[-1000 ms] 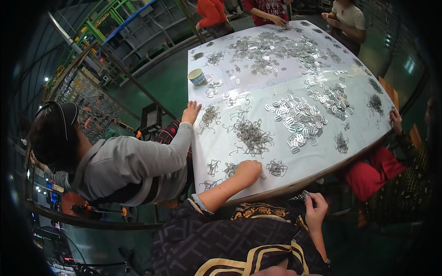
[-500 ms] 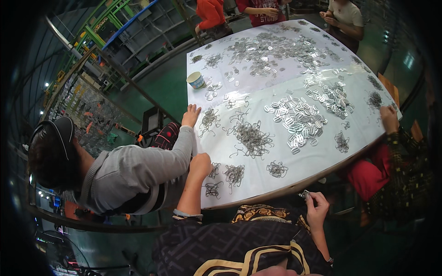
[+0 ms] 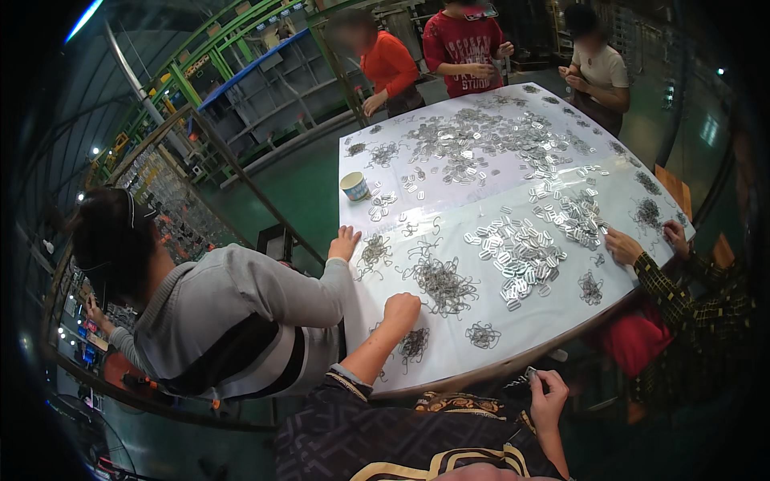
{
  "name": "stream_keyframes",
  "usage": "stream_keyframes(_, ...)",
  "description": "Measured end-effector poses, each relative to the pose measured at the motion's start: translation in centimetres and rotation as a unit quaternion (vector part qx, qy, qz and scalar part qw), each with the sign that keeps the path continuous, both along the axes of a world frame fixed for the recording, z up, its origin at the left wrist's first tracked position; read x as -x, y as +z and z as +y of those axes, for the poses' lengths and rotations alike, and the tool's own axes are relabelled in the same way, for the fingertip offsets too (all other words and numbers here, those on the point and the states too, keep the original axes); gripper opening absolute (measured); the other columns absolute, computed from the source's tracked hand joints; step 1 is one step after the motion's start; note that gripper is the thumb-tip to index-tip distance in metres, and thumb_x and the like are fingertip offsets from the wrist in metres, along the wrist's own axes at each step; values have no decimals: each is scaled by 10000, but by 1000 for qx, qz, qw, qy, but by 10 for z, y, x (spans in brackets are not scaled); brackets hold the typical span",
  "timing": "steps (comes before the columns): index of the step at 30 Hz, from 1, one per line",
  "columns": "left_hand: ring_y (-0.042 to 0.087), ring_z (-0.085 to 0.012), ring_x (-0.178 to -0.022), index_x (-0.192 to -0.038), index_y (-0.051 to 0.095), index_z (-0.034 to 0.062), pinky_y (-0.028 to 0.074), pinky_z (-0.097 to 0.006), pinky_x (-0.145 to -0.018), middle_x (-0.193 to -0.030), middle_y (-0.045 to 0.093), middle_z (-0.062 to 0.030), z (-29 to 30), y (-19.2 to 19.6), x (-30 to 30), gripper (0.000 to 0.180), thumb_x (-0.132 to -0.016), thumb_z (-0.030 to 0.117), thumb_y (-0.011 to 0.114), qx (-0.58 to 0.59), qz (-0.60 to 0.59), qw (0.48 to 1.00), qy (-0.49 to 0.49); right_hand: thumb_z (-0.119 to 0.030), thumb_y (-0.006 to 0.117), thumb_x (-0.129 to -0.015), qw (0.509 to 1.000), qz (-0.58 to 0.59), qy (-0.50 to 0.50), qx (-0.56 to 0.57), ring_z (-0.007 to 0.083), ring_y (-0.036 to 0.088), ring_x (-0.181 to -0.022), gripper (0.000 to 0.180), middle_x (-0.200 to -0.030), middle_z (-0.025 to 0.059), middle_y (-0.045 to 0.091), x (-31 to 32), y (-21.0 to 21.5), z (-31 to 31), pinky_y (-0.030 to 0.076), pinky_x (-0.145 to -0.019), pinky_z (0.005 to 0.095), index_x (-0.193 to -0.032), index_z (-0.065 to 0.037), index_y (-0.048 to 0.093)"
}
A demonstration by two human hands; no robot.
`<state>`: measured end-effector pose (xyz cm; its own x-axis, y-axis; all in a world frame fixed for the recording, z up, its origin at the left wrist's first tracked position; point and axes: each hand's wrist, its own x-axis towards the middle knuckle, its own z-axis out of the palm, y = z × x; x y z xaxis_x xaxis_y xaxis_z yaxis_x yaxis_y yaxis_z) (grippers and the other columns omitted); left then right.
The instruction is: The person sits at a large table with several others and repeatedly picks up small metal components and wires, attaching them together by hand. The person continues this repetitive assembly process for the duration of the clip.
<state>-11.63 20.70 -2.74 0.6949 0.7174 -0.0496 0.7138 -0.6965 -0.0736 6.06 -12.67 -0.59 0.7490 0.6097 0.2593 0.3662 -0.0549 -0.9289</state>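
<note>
My left hand [image 3: 401, 311] is closed in a fist low over the table, between a small pile of bent wire hooks [image 3: 415, 345] and the larger tangle of hooks [image 3: 446, 285]. Its fingertips face away, so anything in them is hidden. Off the near table edge, in front of my body, my right hand [image 3: 549, 396] pinches a small shiny metal piece [image 3: 530, 373]; its exact kind is too small to tell. Flat slotted metal buckles [image 3: 521, 258] lie in a heap beyond, right of the big tangle.
The white-covered table [image 3: 449, 365] bears more buckles [image 3: 465, 140] at its far half and small hook piles [image 3: 483, 335] near its edges. A paper cup [image 3: 354, 186] stands at the left. Co-workers sit close on the left [image 3: 249, 301] and right [image 3: 682, 297]; others stand at the far side.
My left hand has moved right and farther over the table. My right hand keeps its pinch. The right co-worker's hand has reached in toward the buckles. The view has tilted up somewhat.
</note>
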Motion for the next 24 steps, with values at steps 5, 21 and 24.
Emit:
stream_keyframes(5,684,-338,-769,-804,695,25,552,-417,-672,-839,689,-176,3,5,3,151,-752,134,604,27,-45,996,73,31,655,-803,1000,-1,7,0,203,600,-648,56,-726,125,623,1,5,-1,463,-619,285,-849,61,660)
stream_keyframes(21,531,-141,-720,-814,597,10,430,-265,-669,-804,567,-50,-169,51,-75,89,-789,52,672,474,-438,730,-225,16,690,-784,999,-39,19,4,241,631,-641,83,-741,120,642,7,16,6,473,-574,319,-867,21,685)
stream_keyframes(24,538,-155,-709,-810,598,8,440,-276,-659,-800,568,-65,-176,49,-78,96,-778,55,675,433,-416,768,-223,16,693,-777,998,-53,17,4,252,631,-643,87,-741,119,641,8,16,3,477,-575,326,-863,18,684)
